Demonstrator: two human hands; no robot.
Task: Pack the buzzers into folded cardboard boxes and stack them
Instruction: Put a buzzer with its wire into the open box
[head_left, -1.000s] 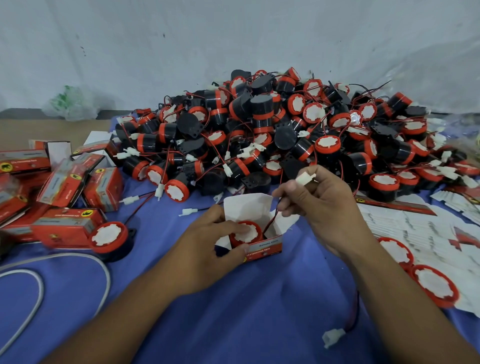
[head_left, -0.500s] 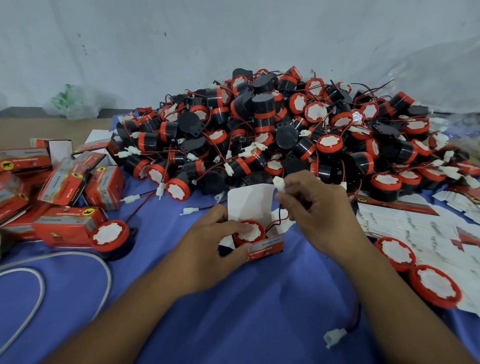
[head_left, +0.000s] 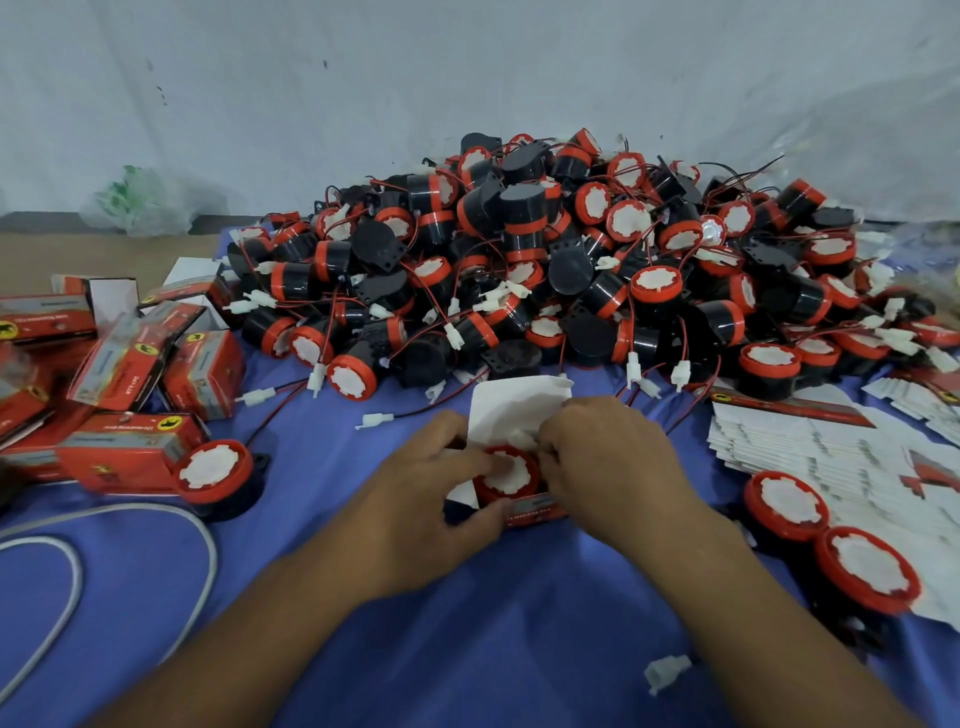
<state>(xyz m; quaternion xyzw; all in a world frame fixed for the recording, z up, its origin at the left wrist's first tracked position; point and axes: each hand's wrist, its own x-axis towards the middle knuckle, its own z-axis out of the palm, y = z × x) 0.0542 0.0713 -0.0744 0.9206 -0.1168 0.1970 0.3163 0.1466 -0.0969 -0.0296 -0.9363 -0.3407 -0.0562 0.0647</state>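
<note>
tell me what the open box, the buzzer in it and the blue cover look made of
Box: thin cardboard, printed red outside, plain white flap that bends. Buzzer: probably moulded plastic, smooth red rim; white centre unclear. Cover: matte fabric, soft creases.

All I get of the person on my feed is 2 uncovered arms, the left forearm (head_left: 260, 639) and right forearm (head_left: 769, 623) bare from wrist to frame edge, ending in a bare left hand (head_left: 421, 499) and right hand (head_left: 608, 467).
</note>
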